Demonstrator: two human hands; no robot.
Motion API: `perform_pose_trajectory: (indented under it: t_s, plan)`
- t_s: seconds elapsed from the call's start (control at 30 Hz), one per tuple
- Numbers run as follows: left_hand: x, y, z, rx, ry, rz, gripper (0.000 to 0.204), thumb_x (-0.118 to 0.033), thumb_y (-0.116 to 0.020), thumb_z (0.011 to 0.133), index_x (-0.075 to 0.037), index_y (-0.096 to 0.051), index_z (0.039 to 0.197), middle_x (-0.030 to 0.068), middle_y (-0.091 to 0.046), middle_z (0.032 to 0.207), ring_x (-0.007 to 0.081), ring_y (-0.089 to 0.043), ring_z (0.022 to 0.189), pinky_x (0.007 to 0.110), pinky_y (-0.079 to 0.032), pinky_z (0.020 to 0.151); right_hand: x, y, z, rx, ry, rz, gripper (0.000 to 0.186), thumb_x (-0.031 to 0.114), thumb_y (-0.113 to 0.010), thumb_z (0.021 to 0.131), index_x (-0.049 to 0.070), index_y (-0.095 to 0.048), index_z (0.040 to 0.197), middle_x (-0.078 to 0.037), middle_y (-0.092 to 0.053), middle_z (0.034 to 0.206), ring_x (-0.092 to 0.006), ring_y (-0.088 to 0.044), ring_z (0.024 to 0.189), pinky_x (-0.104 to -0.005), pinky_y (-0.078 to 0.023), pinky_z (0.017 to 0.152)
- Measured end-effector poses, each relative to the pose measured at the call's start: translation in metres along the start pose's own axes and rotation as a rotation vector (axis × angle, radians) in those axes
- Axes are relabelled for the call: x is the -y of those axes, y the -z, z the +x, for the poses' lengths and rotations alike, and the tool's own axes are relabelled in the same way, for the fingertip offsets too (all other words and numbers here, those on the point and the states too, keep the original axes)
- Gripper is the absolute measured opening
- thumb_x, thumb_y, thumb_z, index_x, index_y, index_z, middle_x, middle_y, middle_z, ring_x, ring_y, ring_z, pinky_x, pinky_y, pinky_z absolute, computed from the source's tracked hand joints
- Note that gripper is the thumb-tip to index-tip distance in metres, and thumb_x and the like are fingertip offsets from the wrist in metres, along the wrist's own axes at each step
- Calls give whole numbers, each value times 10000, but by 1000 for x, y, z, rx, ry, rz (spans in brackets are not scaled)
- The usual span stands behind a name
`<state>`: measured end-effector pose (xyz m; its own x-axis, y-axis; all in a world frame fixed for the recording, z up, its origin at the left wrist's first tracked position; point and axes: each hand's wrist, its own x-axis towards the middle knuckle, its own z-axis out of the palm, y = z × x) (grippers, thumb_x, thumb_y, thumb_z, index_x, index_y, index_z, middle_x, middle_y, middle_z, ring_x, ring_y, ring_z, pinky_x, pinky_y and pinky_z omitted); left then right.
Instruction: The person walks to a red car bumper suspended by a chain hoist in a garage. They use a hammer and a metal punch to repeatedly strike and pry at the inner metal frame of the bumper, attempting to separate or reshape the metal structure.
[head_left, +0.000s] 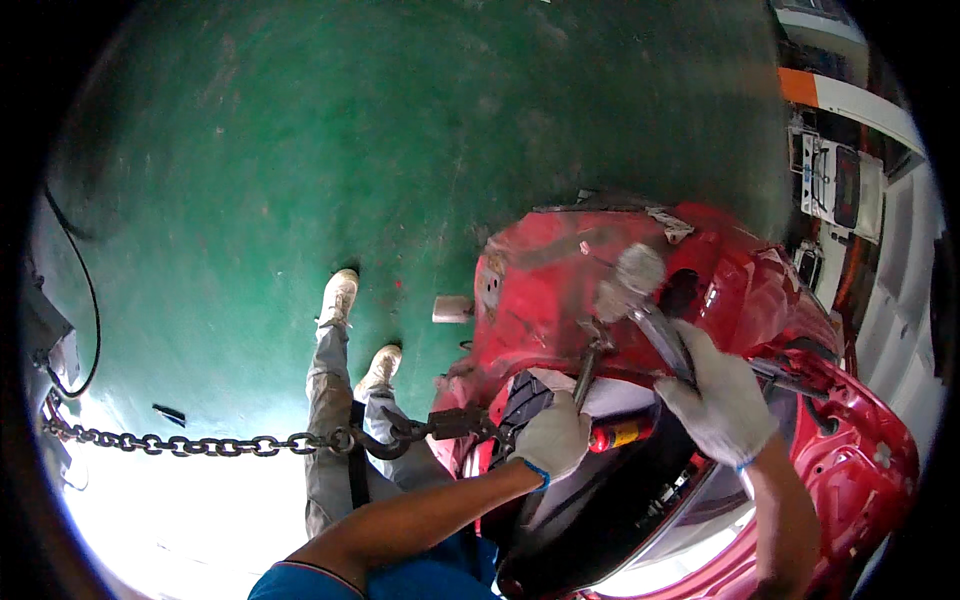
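Observation:
My right hand (728,392), in a white knit glove, is closed around the grey handle of a hammer (664,340). The hammer's head is smeared by motion above the dented red car body panel (535,300). In the same kind of glove, my left hand (556,436) grips a long metal bar (588,372). The bar's far end has a short crosspiece and meets the red panel, or sits just above it, close to the hammer's head. Beneath my hands lies the car's opened interior, with a red cylinder with a yellow label (618,434) beside my left hand.
A taut chain (200,443) with a hook (385,447) runs from the left across my legs to a clamp (455,424) by the car. A small pale block (452,309) lies on the green floor (330,150). White equipment (840,190) stands at the right.

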<state>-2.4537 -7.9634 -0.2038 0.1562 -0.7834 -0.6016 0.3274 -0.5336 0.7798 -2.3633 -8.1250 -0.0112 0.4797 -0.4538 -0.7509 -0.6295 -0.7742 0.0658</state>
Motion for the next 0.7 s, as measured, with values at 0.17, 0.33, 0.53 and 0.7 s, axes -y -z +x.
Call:
perform_pose_trajectory:
  t_s: [0.17, 0.33, 0.53, 0.7]
  plan:
    - [-6, 13, 0, 84, -154, 189, 240, -189, -559, 907, 25, -666, 892, 304, -613, 963, 395, -701, 695, 487, -573, 593, 15, 7, 59, 247, 130, -403, 399, 283, -632, 911, 28, -499, 1187, -242, -682, 826, -455, -678, 793, -570, -517, 680]
    - [0, 19, 3, 31, -252, 164, 297, -220, -538, 945, 76, -560, 943, 299, -626, 799, 430, -684, 674, 523, -543, 574, 31, 9, 91, 435, 63, -590, 333, 280, -599, 908, 43, -577, 1141, -224, -720, 916, -426, -708, 883, -548, -552, 772]
    - [4, 12, 2, 23, -293, 174, 324, -213, -523, 963, 109, -493, 988, 284, -626, 716, 448, -680, 688, 544, -537, 596, 79, 56, 89, 168, 275, -478, 508, 246, -617, 886, 76, -504, 1352, -216, -714, 900, -423, -703, 830, -560, -551, 748]
    - [-3, 9, -4, 68, -133, 61, 328, -211, -533, 953, 114, -498, 978, 292, -608, 769, 449, -664, 655, 539, -539, 602, 126, 81, 75, -214, 208, -74, 467, 240, -640, 886, 47, -519, 1293, -228, -703, 859, -411, -705, 777, -542, -560, 707]
